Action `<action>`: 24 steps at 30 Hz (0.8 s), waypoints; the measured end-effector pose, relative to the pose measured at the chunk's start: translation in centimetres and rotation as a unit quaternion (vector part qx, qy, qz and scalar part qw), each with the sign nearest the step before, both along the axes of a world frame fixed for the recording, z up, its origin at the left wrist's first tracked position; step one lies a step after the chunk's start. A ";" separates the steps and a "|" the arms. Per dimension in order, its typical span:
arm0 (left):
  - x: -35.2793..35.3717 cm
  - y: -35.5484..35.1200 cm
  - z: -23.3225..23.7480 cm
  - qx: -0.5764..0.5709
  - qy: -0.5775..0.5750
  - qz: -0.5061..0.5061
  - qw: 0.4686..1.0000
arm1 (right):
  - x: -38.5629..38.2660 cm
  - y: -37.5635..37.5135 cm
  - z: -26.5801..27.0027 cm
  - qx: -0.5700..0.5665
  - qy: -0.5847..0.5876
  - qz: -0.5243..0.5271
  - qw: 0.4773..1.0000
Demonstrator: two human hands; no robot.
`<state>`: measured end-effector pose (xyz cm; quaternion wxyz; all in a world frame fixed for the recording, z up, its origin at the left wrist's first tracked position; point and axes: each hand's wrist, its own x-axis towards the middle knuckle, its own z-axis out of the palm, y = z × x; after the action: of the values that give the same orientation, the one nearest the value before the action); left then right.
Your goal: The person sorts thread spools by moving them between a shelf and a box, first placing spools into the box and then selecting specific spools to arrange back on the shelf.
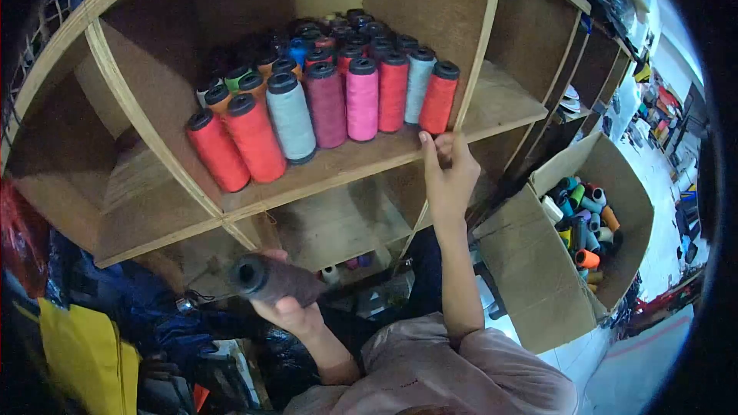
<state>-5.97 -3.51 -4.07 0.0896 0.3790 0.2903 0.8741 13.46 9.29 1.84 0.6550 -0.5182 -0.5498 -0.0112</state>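
Note:
Rows of upright thread cones fill the middle compartment of a wooden shelf (323, 177). Along its front stand red cones, a pale blue-grey cone (290, 119), a maroon cone (327, 107) and a pink cone (361, 100). My left hand (290, 311) is wrapped round a dark brown-grey cone (280, 280), held tilted below the shelf edge. At the right end of the row, my right hand (450, 173) is raised to the shelf edge, fingertips close together just below the rightmost red cone (440, 97). Whether anything small is between those fingers cannot be made out.
An open cardboard box (530, 261) with several mixed-colour thread cones stands at the right. Lower compartments hold a few more cones (352, 263). Yellow material (84, 346) and dark bags lie at the lower left. A wooden divider (480, 38) rises beside my right hand.

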 end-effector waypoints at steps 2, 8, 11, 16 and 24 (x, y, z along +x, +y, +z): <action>1.5 0.2 2.6 -0.136 0.051 0.029 0.989 | 0.6 -0.5 -0.5 0.013 0.014 0.024 1.000; 4.8 4.8 8.9 -0.129 0.339 0.020 0.932 | 4.6 -1.9 -1.5 -0.007 0.018 0.078 0.997; 6.9 7.8 10.5 -0.169 0.353 0.027 0.920 | 7.0 -2.4 -1.8 -0.019 0.028 0.092 0.995; 9.1 10.5 11.2 -0.204 0.343 0.031 0.916 | 9.4 -3.0 -2.0 -0.017 -0.013 0.112 0.993; 10.9 12.8 10.7 -0.193 0.372 0.080 0.905 | 9.9 -3.2 -2.9 -0.029 -0.026 0.201 0.979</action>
<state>4.91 9.24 6.59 -0.0232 0.6274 0.4948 0.6008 23.38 6.13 -1.02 0.6139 -0.4154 -0.6598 0.1233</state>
